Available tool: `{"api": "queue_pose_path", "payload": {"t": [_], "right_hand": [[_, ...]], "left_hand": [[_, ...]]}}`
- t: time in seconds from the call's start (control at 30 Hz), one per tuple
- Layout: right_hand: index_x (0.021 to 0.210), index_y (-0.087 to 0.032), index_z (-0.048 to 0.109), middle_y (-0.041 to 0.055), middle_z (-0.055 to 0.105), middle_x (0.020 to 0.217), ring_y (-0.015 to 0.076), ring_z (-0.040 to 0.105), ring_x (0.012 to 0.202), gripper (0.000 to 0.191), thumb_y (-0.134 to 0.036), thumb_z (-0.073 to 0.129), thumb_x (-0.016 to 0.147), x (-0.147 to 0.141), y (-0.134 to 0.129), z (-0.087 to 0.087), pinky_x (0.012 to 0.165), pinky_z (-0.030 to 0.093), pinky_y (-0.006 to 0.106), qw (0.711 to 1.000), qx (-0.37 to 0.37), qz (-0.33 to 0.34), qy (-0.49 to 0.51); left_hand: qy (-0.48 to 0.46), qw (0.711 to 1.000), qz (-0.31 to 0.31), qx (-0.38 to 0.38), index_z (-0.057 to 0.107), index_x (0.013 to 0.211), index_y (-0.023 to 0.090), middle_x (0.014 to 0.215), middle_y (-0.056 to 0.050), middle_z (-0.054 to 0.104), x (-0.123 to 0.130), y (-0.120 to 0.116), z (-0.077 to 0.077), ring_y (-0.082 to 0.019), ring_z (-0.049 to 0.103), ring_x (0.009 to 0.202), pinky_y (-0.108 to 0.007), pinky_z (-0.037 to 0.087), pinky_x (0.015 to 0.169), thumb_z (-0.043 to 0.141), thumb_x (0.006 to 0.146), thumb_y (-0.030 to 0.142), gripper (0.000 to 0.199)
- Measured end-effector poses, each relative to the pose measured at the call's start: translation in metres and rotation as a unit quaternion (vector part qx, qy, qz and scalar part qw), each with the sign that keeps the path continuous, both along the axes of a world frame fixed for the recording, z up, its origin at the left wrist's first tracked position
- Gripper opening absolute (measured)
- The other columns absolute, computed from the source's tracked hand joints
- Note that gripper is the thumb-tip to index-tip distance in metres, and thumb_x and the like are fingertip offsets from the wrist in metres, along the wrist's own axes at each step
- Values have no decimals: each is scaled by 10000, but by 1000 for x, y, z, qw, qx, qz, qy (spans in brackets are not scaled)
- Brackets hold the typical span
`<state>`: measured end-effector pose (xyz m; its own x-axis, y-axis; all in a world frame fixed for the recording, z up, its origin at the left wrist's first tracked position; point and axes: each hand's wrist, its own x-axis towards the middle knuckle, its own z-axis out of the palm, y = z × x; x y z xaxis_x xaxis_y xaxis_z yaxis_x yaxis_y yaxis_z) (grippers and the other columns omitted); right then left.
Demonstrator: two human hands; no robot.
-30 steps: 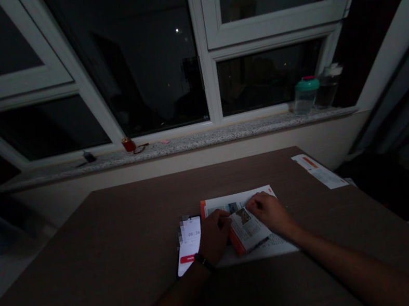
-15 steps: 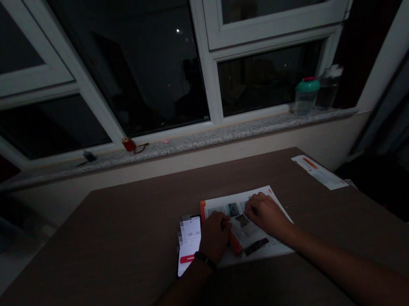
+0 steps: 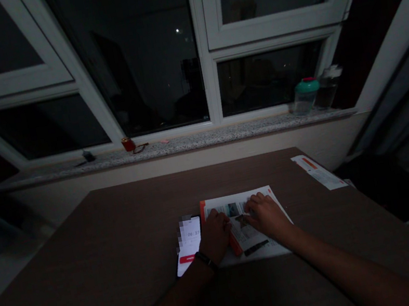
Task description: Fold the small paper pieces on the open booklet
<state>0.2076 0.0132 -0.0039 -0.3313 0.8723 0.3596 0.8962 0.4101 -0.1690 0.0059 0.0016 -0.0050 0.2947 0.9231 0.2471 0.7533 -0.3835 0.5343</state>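
Because the smaller printed paper looks thin and light, I rate it as a soft part: low resistance to bending, easily creased, liable to tear at an edge if pulled unevenly. It may also slide on the larger printed sheet underneath, as both appear smooth. The suitable hold points, in my judgement, are its upper edge and its left side by the orange band, with light, even finger pressure; a grip on one corner alone would probably skew it.

Location: the smaller paper lies on the larger sheet, between my two hands, and the sheet lies on the table.

Left hand: back upward, fingers curled inward, tips at the paper's upper left side. The wrist, fitted with a dark band, is just beside the phone.

Right hand: back upward, knuckles bent, thumb reaching left onto the smaller paper near its picture, other fingers curled above the larger sheet. The forearm slants in from the lower right.

Finger opening: both sets are partly closed. Dim light and the curled fingers hide the contact, so I cannot tell whether either hand pinches the paper or merely presses on it.
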Motion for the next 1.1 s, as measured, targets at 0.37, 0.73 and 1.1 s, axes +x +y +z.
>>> {"api": "queue_pose_path", "payload": {"t": [0.37,0.73,1.1], "right_hand": [[912,-230,706,71,625,923,269,520,978,130,-348,698,859,-4,2,4,807,357,371,999,18,21,-26],[1008,-203,685,75,609,986,267,507,995,284,-401,731,810,2,-5,11,819,376,368,997,-6,74,-30],[1040,-221,680,71,601,1023,261,494,1016,228,-308,721,833,-4,-2,8,839,385,363,994,-29,100,-10]], "left_hand": [[17,1000,10,9,559,866,193,943,-41,553,2,-2,1,-207,550,882,-346,450,802,532,864,106,91],[31,999,6,15,553,894,186,953,-42,552,1,-1,-3,-200,558,872,-326,442,795,528,883,105,86],[128,991,19,41,549,900,192,985,-42,566,0,1,2,-203,570,918,-315,436,801,478,951,139,102]]}}
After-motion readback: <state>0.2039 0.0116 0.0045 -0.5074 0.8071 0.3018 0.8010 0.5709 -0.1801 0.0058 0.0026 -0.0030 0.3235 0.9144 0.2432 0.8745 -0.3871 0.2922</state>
